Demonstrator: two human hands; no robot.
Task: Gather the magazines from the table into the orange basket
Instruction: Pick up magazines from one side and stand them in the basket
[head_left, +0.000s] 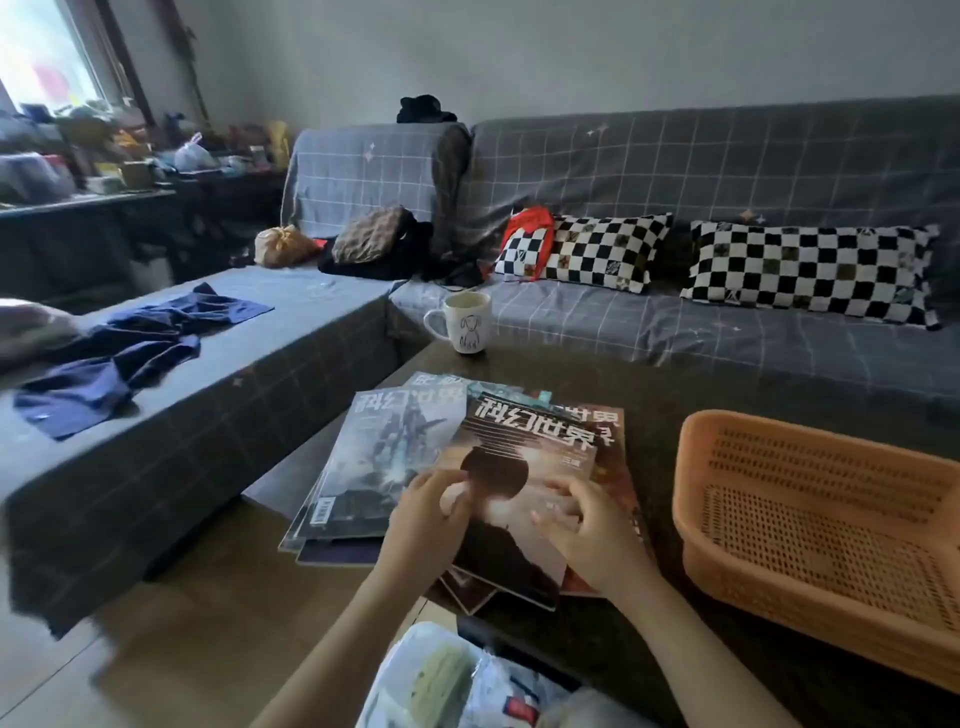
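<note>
Head view, left to right. Blue garment (130, 358) lies crumpled on the sofa's chaise section, well apart from the work. White mug (464, 321) stands upright at the far edge of the tabletop (649, 395), beyond the pile and apart from it.

Magazines (395, 457) lie in a loose, fanned pile at the near-left corner of the tabletop; the lowest ones overhang the near edge slightly. Covers are skewed against one another, so the pile likely needs squaring before it can be carried as one.

Left hand (431, 512) rests on the near-left part of the top magazine (524, 447), fingers curled, thumb at the cover's left edge; it appears to pinch that edge. Right hand (582, 530) lies on the same cover's near-right part, fingers bent down onto the page. Whether it grips or only presses cannot be told. Judgement: both hands placed this way to steady and align the top copy, or to start lifting it.

Orange basket (810, 525) sits on the tabletop to the right of the pile, near but not touching, and no magazines are visible in it. Judgement: gathering not yet begun; the transfer would be a short move rightward from the hands.
</note>
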